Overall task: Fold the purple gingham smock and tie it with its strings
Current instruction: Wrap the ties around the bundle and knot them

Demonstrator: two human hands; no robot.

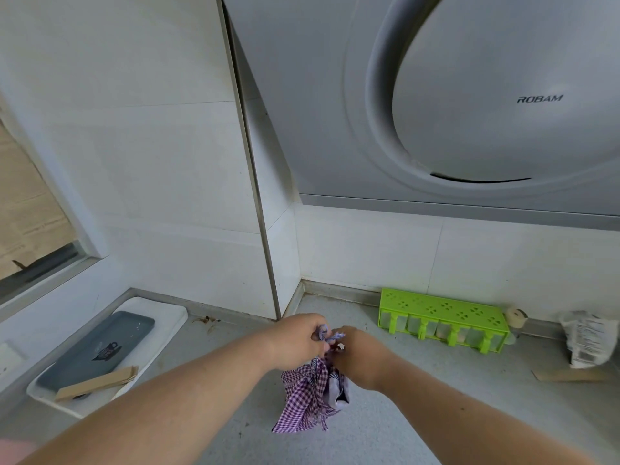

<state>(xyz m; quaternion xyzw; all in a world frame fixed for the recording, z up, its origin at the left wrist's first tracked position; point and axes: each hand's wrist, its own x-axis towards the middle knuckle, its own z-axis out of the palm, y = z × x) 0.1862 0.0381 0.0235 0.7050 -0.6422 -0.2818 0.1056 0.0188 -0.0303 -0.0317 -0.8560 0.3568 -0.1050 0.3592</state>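
both hands (298, 340) (355, 359) seemingly grip smock (308, 397) strings (330, 335) tight.

White tiled walls (151, 146), grey counter (402, 414), ROBAM hood (469, 112), window (30, 213) at left.

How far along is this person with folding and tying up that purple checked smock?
The folding looks done: the smock is gathered into a compact bundle hanging over the counter. The tying is in hand: the left hand and right hand each pinch the strings at the top of the bundle. Whether a knot is already formed is hidden by the fingers. Left: tightening it and setting the bundle down.
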